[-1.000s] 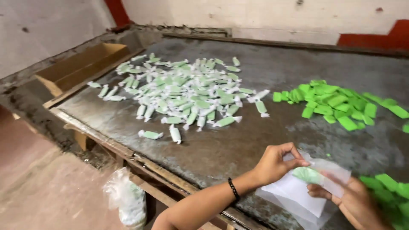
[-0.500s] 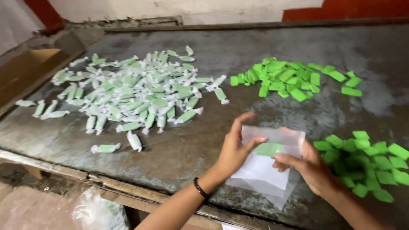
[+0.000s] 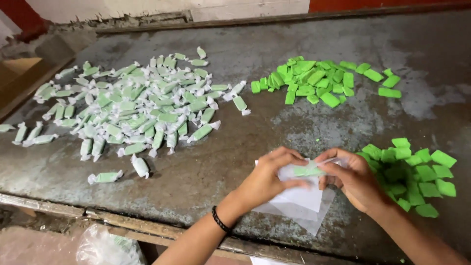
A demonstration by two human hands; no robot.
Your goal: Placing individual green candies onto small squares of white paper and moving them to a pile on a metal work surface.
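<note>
Pinching a green candy [image 3: 308,171] in its wrapper [image 3: 300,196], the left hand [image 3: 267,177] and right hand [image 3: 354,178] both grip it above the bench [image 3: 206,172].

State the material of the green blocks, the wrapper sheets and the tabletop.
Bright green rectangular blocks: matte, opaque, likely soft candy; uncertain. Thin translucent white wrapper sheets: waxy paper or film, since the table shows faintly through. Grey mottled tabletop: worn metal or stone, dull and stained; unclear which.
</note>
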